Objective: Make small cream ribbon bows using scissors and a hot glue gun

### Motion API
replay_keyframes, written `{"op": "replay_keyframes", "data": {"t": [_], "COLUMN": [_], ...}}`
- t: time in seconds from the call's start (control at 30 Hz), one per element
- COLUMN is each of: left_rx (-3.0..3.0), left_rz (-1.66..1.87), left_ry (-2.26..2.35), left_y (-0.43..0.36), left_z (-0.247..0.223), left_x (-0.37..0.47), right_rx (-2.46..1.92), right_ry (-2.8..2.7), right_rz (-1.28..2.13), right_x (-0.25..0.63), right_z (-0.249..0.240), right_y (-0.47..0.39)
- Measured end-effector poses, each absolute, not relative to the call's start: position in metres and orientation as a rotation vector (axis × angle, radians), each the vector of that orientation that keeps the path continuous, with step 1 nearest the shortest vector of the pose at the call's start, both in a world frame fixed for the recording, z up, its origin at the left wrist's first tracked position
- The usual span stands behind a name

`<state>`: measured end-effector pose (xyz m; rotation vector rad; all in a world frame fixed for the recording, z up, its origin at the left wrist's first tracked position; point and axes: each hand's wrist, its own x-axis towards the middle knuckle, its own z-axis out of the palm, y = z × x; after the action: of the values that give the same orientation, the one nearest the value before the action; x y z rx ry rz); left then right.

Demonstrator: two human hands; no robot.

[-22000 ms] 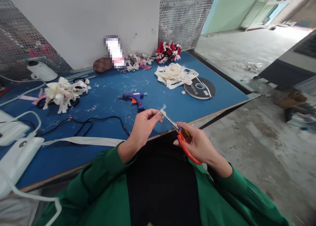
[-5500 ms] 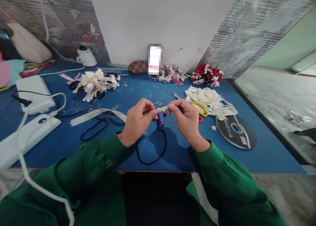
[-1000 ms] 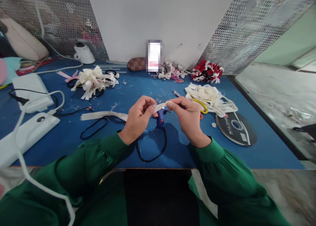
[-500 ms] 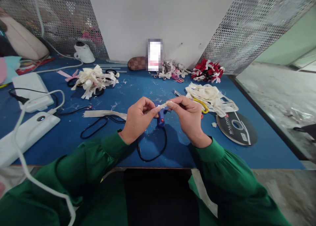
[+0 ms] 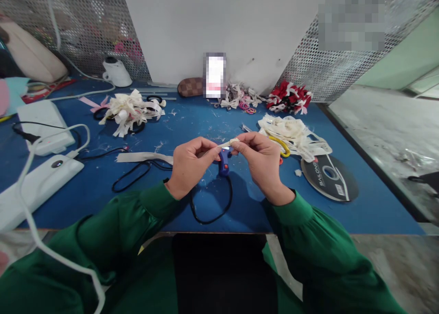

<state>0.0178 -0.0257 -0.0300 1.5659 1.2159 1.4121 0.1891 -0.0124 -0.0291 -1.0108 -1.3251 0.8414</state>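
Note:
A short cream ribbon strip [image 5: 226,144] stretches between my two hands above the blue table. My left hand [image 5: 194,165] pinches its left end between thumb and forefinger. At the other end, my right hand [image 5: 259,161] pinches the strip, where a small folded bit shows at the fingertips. Just below the strip lies a blue glue gun [image 5: 224,162] with a red-orange switch and a black cord. Its upper part is partly hidden by the strip and fingers. A flat cream ribbon [image 5: 144,157] lies to the left, its right end behind my left hand.
Cream ribbon pieces [image 5: 286,133] and yellow-handled scissors [image 5: 280,144] lie right of my hands, beside a black reel [image 5: 329,177]. Cream bows [image 5: 132,110] are heaped at left, near white power strips [image 5: 37,186]. Red-and-white bows [image 5: 289,98] and a lit phone [image 5: 215,75] are at the back.
The ribbon strip has tilted slightly and looks narrower. My left hand has shifted a little left, and more of the glue gun shows between the hands.

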Motion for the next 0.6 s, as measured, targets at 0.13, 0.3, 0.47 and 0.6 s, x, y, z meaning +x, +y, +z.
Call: {"op": "replay_keyframes", "data": {"t": [0.13,0.3,0.47,0.6], "left_rx": [1.537,1.579,1.544,1.526], "left_rz": [1.420,1.425,1.413,1.369], "left_ry": [1.240,1.284,1.157,1.083], "left_y": [-0.0253,-0.0254,-0.0256,-0.0271], "left_z": [-0.0289,-0.0315,-0.0342,-0.0332], "left_x": [0.0186,0.0198,0.0199,0.0199], "right_rx": [-0.997,-0.864,-0.892,-0.912], "right_ry": [-1.457,-1.716,-1.653,-1.582], "right_rz": [0.850,0.952,0.887,0.879], "right_x": [0.1910,0.1883,0.1844,0.1834], "right_z": [-0.0265,-0.0245,-0.0268,-0.0266], "right_y": [-0.0144,-0.0194,-0.0197,-0.0194]}}
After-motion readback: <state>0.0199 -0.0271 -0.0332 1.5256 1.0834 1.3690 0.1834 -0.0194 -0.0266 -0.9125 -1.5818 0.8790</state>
